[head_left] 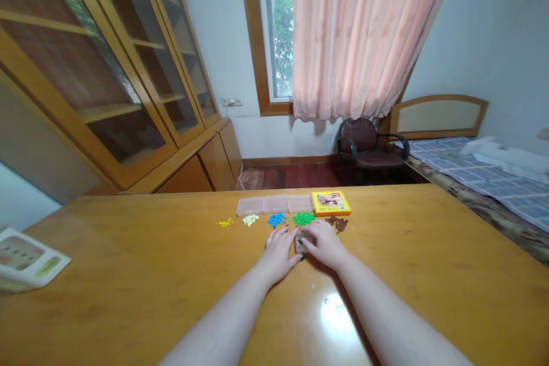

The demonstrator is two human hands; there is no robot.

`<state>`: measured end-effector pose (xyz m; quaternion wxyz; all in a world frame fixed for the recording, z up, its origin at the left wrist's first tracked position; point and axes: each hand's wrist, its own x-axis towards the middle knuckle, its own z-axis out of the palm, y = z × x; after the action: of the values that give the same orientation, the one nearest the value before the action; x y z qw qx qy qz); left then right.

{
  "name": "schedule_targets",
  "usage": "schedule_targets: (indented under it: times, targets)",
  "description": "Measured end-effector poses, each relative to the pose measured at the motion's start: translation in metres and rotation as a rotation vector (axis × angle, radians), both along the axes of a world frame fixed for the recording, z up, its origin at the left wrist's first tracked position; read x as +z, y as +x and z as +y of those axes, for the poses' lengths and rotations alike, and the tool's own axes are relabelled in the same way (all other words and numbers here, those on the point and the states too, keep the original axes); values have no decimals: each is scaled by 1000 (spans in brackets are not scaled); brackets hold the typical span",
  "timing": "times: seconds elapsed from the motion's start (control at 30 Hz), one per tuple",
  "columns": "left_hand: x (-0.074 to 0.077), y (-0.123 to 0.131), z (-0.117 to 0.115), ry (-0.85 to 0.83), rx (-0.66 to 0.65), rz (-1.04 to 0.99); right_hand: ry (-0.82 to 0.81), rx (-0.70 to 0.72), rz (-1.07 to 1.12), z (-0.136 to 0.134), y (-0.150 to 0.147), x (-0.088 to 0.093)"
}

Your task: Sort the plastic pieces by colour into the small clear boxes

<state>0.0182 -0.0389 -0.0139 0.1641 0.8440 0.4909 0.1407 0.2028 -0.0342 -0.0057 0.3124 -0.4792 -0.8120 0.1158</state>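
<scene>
A small pale, see-through plate [299, 246] lies on the table between my hands, partly covered by them. My left hand [278, 253] rests along its left side, with index finger and thumb at its edges. Over the plate's right part bends my right hand [325, 243], fingers and thumb drawn together; whatever they pinch is too small to make out. Just beyond are heaps of tiny pieces: yellow [225, 222], cream [250, 220], blue [277, 219], green [304, 218] and brown [341, 225]. My right fingers are close to the green and brown heaps.
Clear shallow trays [251, 206] stand in a row behind the heaps, beside a yellow box [331, 203]. A white container [30, 260] sits at the table's left. Past the wooden table [150, 274] are a chair [364, 146], a bed [493, 166] and a glass-fronted cabinet [171, 143].
</scene>
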Motion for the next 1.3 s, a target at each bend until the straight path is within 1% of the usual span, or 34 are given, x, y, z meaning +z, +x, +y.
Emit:
schedule_targets:
  times: [0.13, 0.23, 0.33, 0.4, 0.5, 0.6, 0.67, 0.77, 0.9, 1.0, 1.17, 1.3]
  targets:
    - [0, 1, -1, 16, 2, -73, 2, -7, 9, 3, -1, -5]
    - [1, 1, 1, 49, 11, -148, -22, -4, 57, 2, -2, -6]
    - [4, -3, 5, 43, 13, -314, -69, 8, 128, 0, -1, -5]
    - [4, -5, 9, -10, 55, -486, -105, 44, 167, -1, 0, -4]
    - [0, -6, 14, -151, 112, -773, -120, 88, 184, -3, -1, 0]
    - [-3, -2, 15, -325, 106, -1012, -78, 111, 167, -6, -3, 5]
    - [-1, 0, 15, -407, 75, -1089, -32, 141, 151, -7, -4, 8]
    - [6, 2, 13, -470, 12, -1113, 34, 159, 126, -8, -4, 9]
    - [13, 1, 11, -513, 6, -1114, 108, 149, 53, -9, -4, 7]
    - [12, 2, 12, -516, 13, -1113, 130, 131, -1, -9, -6, 6]
    - [6, 4, 14, -466, 24, -1091, 118, 75, -50, -10, -9, 6]
    - [5, 4, 14, -442, 11, -1084, 135, 35, -63, -10, -12, 3]
